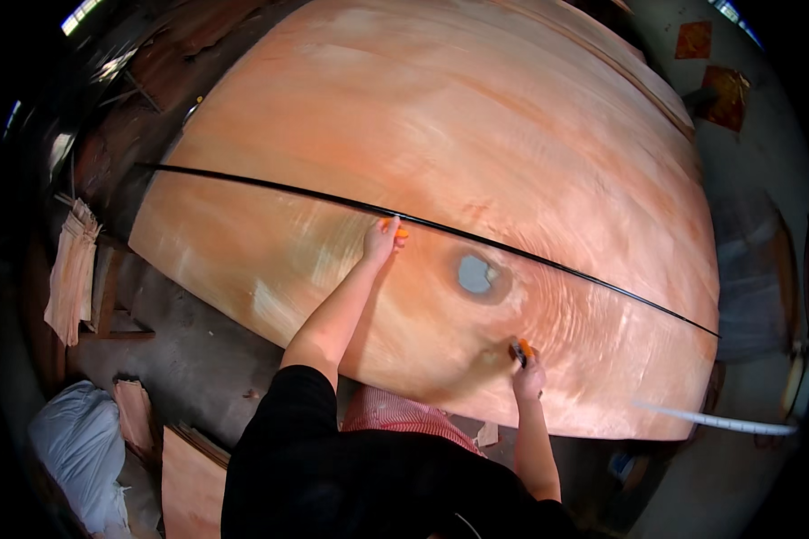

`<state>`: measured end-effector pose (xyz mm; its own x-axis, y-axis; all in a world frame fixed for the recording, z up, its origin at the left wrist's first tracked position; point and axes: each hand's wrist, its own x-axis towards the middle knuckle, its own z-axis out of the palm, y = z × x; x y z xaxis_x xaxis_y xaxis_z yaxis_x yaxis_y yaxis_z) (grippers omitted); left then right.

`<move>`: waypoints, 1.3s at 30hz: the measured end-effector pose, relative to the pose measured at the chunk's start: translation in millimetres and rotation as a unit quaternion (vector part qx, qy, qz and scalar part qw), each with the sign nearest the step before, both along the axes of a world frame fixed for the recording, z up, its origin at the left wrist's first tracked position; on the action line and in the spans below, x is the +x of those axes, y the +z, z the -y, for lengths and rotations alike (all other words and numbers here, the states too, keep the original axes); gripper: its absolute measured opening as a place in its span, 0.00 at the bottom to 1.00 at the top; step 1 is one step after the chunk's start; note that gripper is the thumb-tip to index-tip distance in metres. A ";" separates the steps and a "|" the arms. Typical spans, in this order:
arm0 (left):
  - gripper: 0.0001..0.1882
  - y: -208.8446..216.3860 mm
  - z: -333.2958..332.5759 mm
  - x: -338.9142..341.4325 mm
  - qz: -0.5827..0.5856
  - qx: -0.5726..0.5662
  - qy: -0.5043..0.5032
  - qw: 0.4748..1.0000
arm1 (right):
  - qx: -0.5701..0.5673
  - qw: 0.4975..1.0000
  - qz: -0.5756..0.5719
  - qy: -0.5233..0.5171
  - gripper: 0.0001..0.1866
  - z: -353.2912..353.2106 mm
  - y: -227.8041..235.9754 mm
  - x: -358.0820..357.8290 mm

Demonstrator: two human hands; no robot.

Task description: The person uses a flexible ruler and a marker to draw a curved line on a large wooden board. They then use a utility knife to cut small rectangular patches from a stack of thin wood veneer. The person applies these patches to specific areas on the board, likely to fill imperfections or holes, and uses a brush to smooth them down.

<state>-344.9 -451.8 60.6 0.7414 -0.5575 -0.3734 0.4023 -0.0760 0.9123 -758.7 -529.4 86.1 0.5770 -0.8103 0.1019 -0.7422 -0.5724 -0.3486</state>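
A large reddish-brown wood veneer sheet (404, 117) spreads out in front of me. Across it, slanting down to the right, lies a long thin black straightedge (512, 249). My left hand (380, 241) is closed at the near side of the straightedge's middle, gripping a small orange piece (393, 228) that touches it; whether the two are joined I cannot tell. Lower right, over the near part of the sheet, my right hand (530, 377) is wrapped round an orange and black utility knife (520, 352), apart from the straightedge. Between the hands is a pale grey round spot (475, 275) in the veneer.
Stacked veneer strips (72, 269) stand at the left, above a white plastic sack (81, 454). More veneer sheets (191, 485) lean at lower left. A whitish graduated strip (719, 419) pokes over the right edge, near a blurred person (751, 278).
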 end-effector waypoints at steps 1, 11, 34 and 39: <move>0.15 -1.4 -5.0 9.9 0.129 0.080 -0.056 0.987 | -0.017 1.000 -0.010 -0.005 0.20 6.5 -2.0 3.2; 0.34 18.6 -121.7 78.0 0.602 0.427 -0.129 0.662 | -0.022 0.986 -0.140 -0.093 0.31 18.4 -12.7 9.2; 0.30 44.3 -197.5 20.7 0.520 0.440 -0.108 0.725 | 0.099 0.990 -0.082 -0.051 0.26 -14.7 -1.2 -19.3; 0.28 51.9 -260.7 -66.0 0.556 0.405 -0.093 0.719 | -0.013 0.997 -0.076 0.027 0.29 -43.7 5.0 -36.7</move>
<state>-410.9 -191.1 112.6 0.7736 -0.6190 0.1354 -0.6286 -0.7227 0.2873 -795.4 -485.8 91.1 0.6295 -0.7764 0.0308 -0.7537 -0.6198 -0.2185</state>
